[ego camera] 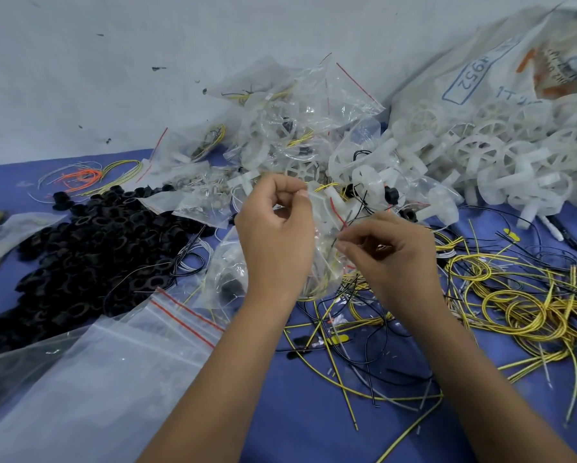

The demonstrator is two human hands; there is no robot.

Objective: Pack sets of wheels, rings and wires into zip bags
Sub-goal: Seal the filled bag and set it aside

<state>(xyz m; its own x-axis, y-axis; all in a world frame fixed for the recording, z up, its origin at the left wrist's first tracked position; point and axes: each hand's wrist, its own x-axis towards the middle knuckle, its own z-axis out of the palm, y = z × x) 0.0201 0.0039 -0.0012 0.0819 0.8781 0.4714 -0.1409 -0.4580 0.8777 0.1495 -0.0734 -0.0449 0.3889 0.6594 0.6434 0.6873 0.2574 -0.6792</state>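
At the centre of the frame, a clear zip bag (324, 248) with a red strip, holding yellow wire and white plastic, is pinched at its top by the left hand (275, 235) and right hand (390, 252), fingers curled.

A clear zip bag (320, 248) holding a white wheel (327, 198) and yellow wire is held upright above scattered wires (514, 295).

Scuffed pale wall (113, 78), perhaps blue tabletop (297, 422)
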